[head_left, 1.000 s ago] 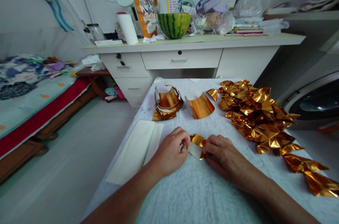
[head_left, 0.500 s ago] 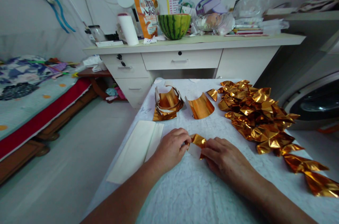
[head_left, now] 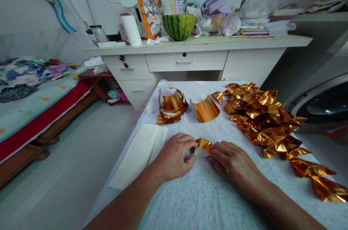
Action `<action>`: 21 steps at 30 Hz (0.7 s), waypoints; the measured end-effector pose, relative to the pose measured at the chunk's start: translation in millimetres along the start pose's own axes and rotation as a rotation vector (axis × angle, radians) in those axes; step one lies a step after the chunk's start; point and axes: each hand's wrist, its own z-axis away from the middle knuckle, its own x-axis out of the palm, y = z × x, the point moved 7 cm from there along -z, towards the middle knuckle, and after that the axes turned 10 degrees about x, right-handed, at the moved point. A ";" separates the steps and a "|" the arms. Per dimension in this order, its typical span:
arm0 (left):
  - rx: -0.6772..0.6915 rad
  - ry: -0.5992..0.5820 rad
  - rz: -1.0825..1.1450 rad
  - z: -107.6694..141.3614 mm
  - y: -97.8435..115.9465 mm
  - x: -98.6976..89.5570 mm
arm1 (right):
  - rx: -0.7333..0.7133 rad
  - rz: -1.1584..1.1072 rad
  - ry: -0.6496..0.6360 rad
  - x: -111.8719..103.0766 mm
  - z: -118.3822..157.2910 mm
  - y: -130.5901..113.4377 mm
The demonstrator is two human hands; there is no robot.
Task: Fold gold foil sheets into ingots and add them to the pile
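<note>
A small piece of gold foil (head_left: 204, 145) with a whitish underside spans the gap between my two hands, low over the table. Its left end is pinched by my left hand (head_left: 178, 155), whose thumb sits a little apart below the fingertips. The fingers of my right hand (head_left: 231, 159) are closed on the right end. White paper sheets (head_left: 138, 152) lie left of my left hand. Beyond my hands are a curved gold sheet (head_left: 206, 109) and a loose roll of gold strips (head_left: 172, 105).
Folded gold foil pieces (head_left: 261, 117) form a large pile at the right of the cloth-covered table (head_left: 190, 201). Behind stands a white desk (head_left: 187, 61) bearing a watermelon half (head_left: 178, 27) and an orange bag (head_left: 149, 12). A bed (head_left: 35, 103) is at the left.
My left thumb has moved down, away from the fingertips. The foil piece has been raised into more of an arch, and my right fingers have shifted slightly on its right end.
</note>
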 end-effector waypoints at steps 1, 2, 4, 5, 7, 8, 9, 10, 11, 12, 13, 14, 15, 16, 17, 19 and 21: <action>0.005 -0.005 -0.011 0.0 0.9 -0.3 | 0.004 -0.008 0.014 -1.2 0.2 1.0; 0.010 -0.005 -0.026 -0.1 1.5 -0.5 | 0.007 -0.014 0.024 -1.9 0.2 1.8; 0.024 -0.003 -0.058 -0.8 2.6 0.1 | 0.015 -0.022 0.038 -2.3 -0.3 3.7; 0.037 -0.002 -0.073 -1.4 3.3 0.8 | 0.022 -0.025 0.044 -1.9 -0.8 4.8; 0.078 0.005 -0.102 -2.8 5.4 2.5 | 0.038 -0.028 0.059 -0.5 -1.9 6.9; 0.104 0.007 -0.117 -3.4 6.9 3.6 | 0.048 -0.029 0.066 0.6 -2.3 7.8; 0.129 0.007 -0.132 -4.0 8.6 4.7 | 0.056 -0.030 0.070 1.7 -2.7 8.4; 0.151 0.005 -0.149 -4.3 10.2 5.7 | 0.065 -0.030 0.070 2.8 -3.0 8.9; 0.168 -0.002 -0.165 -4.4 11.5 7.0 | 0.074 -0.030 0.069 3.6 -3.2 9.1; 0.179 -0.011 -0.181 -4.3 12.6 8.2 | 0.082 -0.029 0.061 4.4 -3.3 9.1; 0.187 -0.021 -0.195 -4.0 13.6 9.4 | 0.088 -0.031 0.051 4.7 -3.3 8.9; 0.190 -0.031 -0.207 -3.6 14.3 10.5 | 0.093 -0.035 0.039 4.5 -3.4 8.7; 0.191 -0.042 -0.220 -3.0 14.8 11.5 | 0.094 -0.042 0.024 4.2 -3.4 8.4; 0.190 -0.053 -0.233 -2.5 15.0 12.4 | 0.098 -0.052 0.012 3.4 -3.5 8.6; 0.187 -0.064 -0.246 -1.9 15.1 13.1 | 0.103 -0.063 0.002 2.6 -3.5 9.2; 0.176 -0.080 -0.268 -1.1 15.0 13.4 | 0.115 -0.088 -0.017 1.6 -3.8 11.3; 0.165 -0.092 -0.276 -0.9 15.1 12.9 | 0.129 -0.113 -0.036 2.1 -4.0 14.1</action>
